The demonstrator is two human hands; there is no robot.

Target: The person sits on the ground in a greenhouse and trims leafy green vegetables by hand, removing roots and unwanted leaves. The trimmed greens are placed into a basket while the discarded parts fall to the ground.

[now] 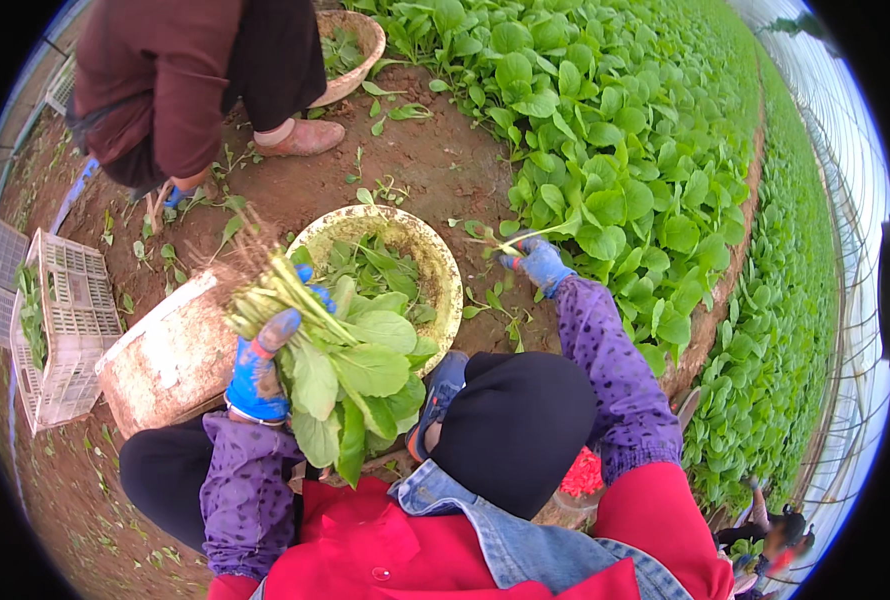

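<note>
In a soiled blue glove, my left hand (261,371) grips a bunch of leafy greens (370,352). Its pale stems and blurred, soil-covered roots point up and left, while the broad leaves hang down to the right. Behind the leaves stands a round, stained plastic basin (449,281) holding loose leaves. My right hand (541,264), also gloved in blue, is out at the edge of the planted bed (610,150). Between its fingers is a thin leafy plant (554,231), its roots to the left and leaf to the right.
A co-worker (190,82) bends over the soil at upper left, near another basin (366,64) with greens. Left of me are a dirty white container (164,349) and a plastic crate (77,322). Red items (583,474) lie by my knee. More people (779,532) are at lower right.
</note>
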